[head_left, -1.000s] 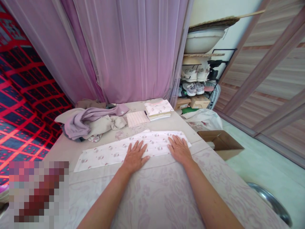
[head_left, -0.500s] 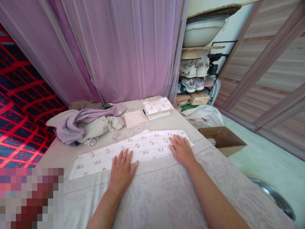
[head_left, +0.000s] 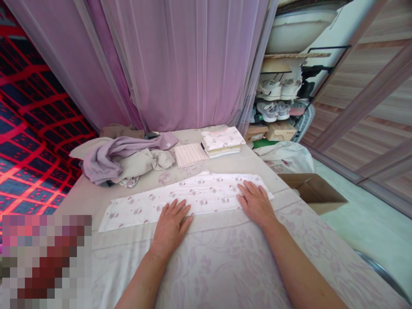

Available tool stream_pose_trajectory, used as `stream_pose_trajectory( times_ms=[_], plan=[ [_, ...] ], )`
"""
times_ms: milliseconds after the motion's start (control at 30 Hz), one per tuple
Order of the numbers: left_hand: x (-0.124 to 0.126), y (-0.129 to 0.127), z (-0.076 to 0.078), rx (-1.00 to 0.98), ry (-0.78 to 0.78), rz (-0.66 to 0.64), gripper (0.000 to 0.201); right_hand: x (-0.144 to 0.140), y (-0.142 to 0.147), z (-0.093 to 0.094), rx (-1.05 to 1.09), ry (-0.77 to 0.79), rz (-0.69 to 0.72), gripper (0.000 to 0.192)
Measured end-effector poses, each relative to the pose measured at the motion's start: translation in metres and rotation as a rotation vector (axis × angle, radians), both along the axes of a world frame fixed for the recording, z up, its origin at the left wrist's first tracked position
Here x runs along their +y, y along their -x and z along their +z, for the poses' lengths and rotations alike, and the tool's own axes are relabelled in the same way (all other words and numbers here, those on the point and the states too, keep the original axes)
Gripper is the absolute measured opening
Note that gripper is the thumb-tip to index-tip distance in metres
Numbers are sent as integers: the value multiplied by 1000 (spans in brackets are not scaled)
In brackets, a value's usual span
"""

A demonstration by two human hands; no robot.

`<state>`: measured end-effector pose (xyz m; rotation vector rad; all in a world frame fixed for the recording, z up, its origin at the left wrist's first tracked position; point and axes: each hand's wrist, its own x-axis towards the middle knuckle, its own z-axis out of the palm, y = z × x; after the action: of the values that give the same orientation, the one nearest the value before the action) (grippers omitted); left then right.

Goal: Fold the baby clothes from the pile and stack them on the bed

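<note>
A long white cloth (head_left: 193, 195) with small pink prints lies folded into a strip across the bed (head_left: 225, 266). My left hand (head_left: 170, 225) rests flat on its near edge, fingers spread, about at the strip's middle. My right hand (head_left: 255, 204) lies flat on the strip's right end, fingers apart. Neither hand grips anything.
A heap of lilac and beige clothes (head_left: 122, 159) sits at the far left of the bed. Folded clothes (head_left: 222, 141) and a striped folded piece (head_left: 190, 154) lie at the far edge. A cardboard box (head_left: 317, 193) stands on the floor to the right, with a shoe rack (head_left: 280, 103) behind it. Pink curtains (head_left: 180, 64) hang behind the bed.
My left hand has slid left along the cloth's near edge, away from my right hand. My right hand stays on the right end. The view has shifted slightly.
</note>
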<state>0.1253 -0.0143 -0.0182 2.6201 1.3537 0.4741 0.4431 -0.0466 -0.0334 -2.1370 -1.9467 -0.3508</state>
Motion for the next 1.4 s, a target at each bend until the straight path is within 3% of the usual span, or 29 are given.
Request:
stream_pose_trajectory(
  times_ms=[267, 533, 667, 800, 967, 1067, 1167, 1300, 1400],
  plan=[
    [3, -3, 0, -106, 47, 34, 26, -1, -4, 4, 175, -98, -3, 41],
    [2, -5, 2, -179, 19, 29, 22, -4, -2, 7, 286, -237, -342, 52],
    [1, -4, 5, -225, 12, 9, 20, -4, -7, 4, 430, -277, -410, 58],
    [-1, -4, 8, -240, 11, 12, 17, -1, -8, 13, 406, -176, -490, 62],
    [-1, -5, 8, -250, -5, 3, 17, 13, -35, 41, 498, 142, -571, 62],
    [1, -2, 3, -259, -9, 0, 19, 19, -54, 55, 639, 251, -494, 35],
    [2, -3, 3, -310, 41, 26, 20, 18, -50, 63, 704, 180, -401, 26],
    [1, -28, 25, -537, 200, 132, 24, 13, 3, 66, 833, -73, -164, 30],
    [-3, -57, 51, -765, 504, 137, 34, 7, 61, 63, 982, -188, 43, 27]
  ],
)
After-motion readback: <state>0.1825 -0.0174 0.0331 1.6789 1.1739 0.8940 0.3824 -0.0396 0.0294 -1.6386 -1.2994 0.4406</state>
